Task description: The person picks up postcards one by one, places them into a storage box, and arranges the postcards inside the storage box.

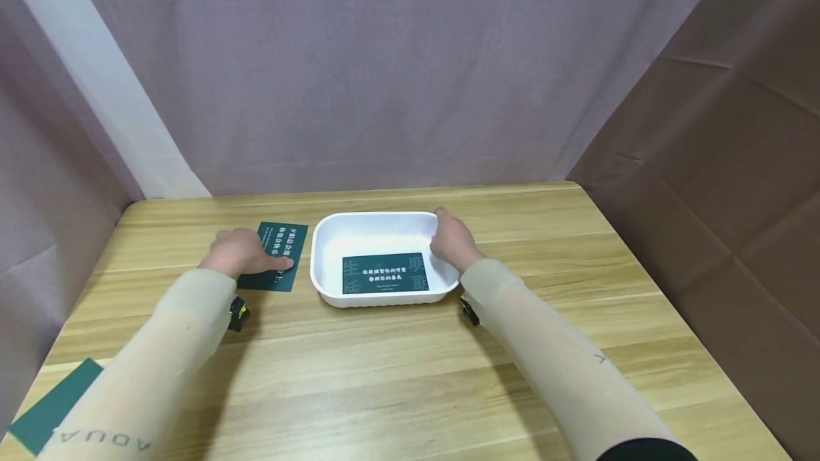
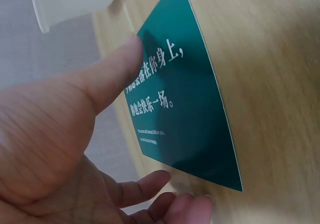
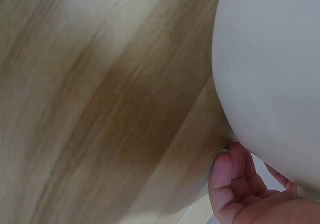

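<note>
On the left of the table, my left hand point(image 1: 238, 253) reaches over a dark green printed card point(image 1: 296, 240). In the left wrist view its thumb point(image 2: 117, 67) lies over one edge of the card, while the other fingers point(image 2: 145, 189) bend loosely beside another edge, a wide gap between. Whether the fingertips touch the card is unclear. My right hand point(image 1: 453, 240) grips the right end of a white plastic tray point(image 1: 374, 222), thumb at the rim and fingers curled underneath in the right wrist view. Inside the tray lies another green card point(image 1: 384, 272) with white lettering.
A further green card or cards point(image 1: 54, 407) lie at the table's near left corner, partly behind my left forearm. The wood-grain table point(image 1: 359, 383) ends at a curtain point(image 1: 397, 77) at the back. Brown cloth point(image 1: 724, 183) hangs along the right side.
</note>
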A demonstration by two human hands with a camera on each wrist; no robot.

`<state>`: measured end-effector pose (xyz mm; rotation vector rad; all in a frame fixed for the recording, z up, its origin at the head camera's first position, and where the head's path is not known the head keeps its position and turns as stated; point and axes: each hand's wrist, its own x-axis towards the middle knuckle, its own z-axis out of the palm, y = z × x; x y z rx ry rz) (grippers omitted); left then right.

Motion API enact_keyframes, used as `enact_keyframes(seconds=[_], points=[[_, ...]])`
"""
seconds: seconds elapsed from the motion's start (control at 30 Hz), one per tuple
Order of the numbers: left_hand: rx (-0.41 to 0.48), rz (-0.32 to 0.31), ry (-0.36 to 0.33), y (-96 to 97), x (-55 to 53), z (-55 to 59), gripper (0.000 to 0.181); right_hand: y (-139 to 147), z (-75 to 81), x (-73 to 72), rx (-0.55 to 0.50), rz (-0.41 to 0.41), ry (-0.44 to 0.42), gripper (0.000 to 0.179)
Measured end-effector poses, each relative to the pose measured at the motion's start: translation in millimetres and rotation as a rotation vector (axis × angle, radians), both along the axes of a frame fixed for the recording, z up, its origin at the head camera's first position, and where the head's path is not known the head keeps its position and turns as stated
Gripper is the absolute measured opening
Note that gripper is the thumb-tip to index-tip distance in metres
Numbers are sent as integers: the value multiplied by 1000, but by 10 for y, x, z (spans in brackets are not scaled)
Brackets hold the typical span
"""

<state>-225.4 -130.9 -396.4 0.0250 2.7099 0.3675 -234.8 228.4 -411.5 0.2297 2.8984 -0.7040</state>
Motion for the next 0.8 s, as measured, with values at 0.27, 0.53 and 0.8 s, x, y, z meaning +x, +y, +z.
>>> enact_keyframes(seconds=[0.27,0.53,0.8], points=[[-58,8,-26,8,-16,10,98,-12,1,8,1,7,12,74],[-19,-21,11,20,7,-7,89,-31,16,19,4,10,13,72],[-13,-25,22,-6,24,-19,84,-51,13,27,-10,16,13,73]])
